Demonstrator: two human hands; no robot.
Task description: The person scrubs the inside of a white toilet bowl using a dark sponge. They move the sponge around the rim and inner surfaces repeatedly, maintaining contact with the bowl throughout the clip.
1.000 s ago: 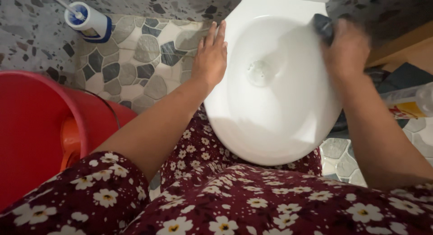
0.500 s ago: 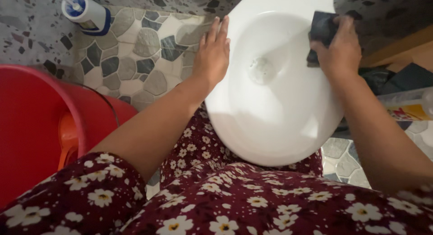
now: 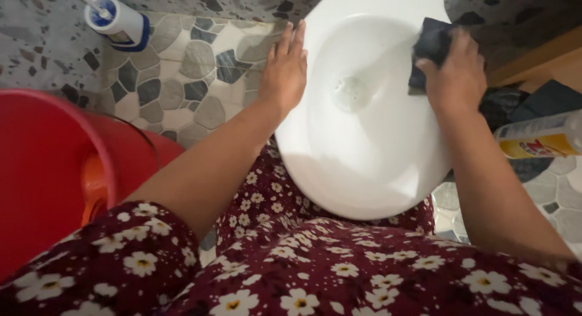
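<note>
The right hand [image 3: 456, 73] pressed a dark cloth [image 3: 429, 49] against the inner right wall of the white toilet bowl [image 3: 364, 164], close under the rim on that side. The fingers were curled together over the cloth, clamping it to the porcelain; most of the cloth showed beyond the fingertips, toward the bowl's far edge, while its lower part lay hidden under the palm. The drain opening [image 3: 351, 92] sat near the middle of the bowl, left of the cloth and apart from it.

The left hand [image 3: 285, 67] lay flat, palm down, on the bowl's left rim, its fingers extended and close together, pointing toward the far edge, holding nothing.

A red bucket [image 3: 42, 170] stood at the left, on the stone-patterned floor [image 3: 182, 79], with a toilet brush holder [image 3: 118, 22] in white and blue near the far left corner of the floor. At the right edge, beside the bowl, a plastic bottle with a yellow label [image 3: 539, 139] lay on its side, against some dark cloth items [image 3: 539, 104]. The person's dark red, flower-printed garment [image 3: 339, 267] filled the near edge.
</note>
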